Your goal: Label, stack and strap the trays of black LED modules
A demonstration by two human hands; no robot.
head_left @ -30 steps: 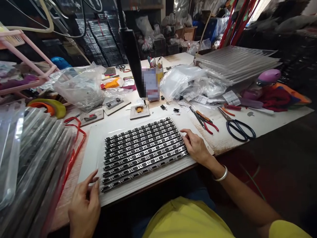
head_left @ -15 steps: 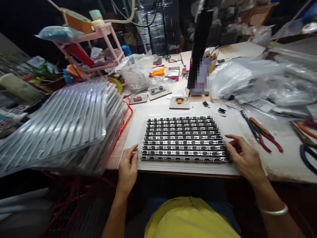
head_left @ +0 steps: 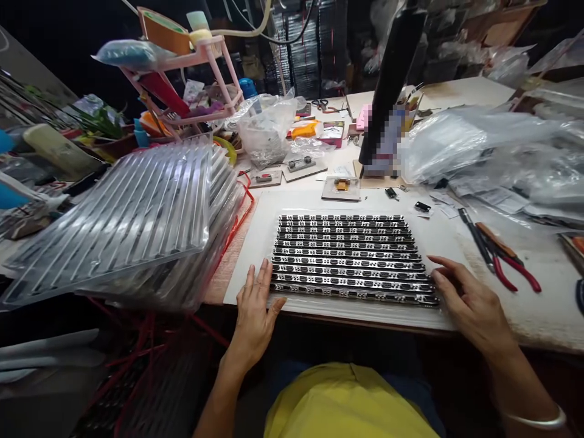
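In front of me lies a clear plastic tray packed with several rows of black-and-silver connector strips (head_left: 347, 260). My left hand (head_left: 255, 307) rests at the left ends of the rows, fingers stretched out and thumb apart, lying against the tray's near-left corner. At the right ends of the rows is my right hand (head_left: 472, 301), its index finger extended and the other fingers loosely bent. It touches or nearly touches the tray's right edge and grips nothing visible. Under the tray is a white board (head_left: 249, 243).
To the left, ribbed clear plastic trays (head_left: 137, 207) are stacked beside red string (head_left: 244, 204). Pliers (head_left: 511, 261) lie at the right. Behind are a small block with a yellow part (head_left: 341, 187), a black post (head_left: 392, 79), plastic bags (head_left: 497, 146) and a pink rack (head_left: 214, 67).
My left hand has moved from beside the tray onto its left edge, with fingers now spread flat. My right hand stays by the right edge. The whole view has shifted slightly.
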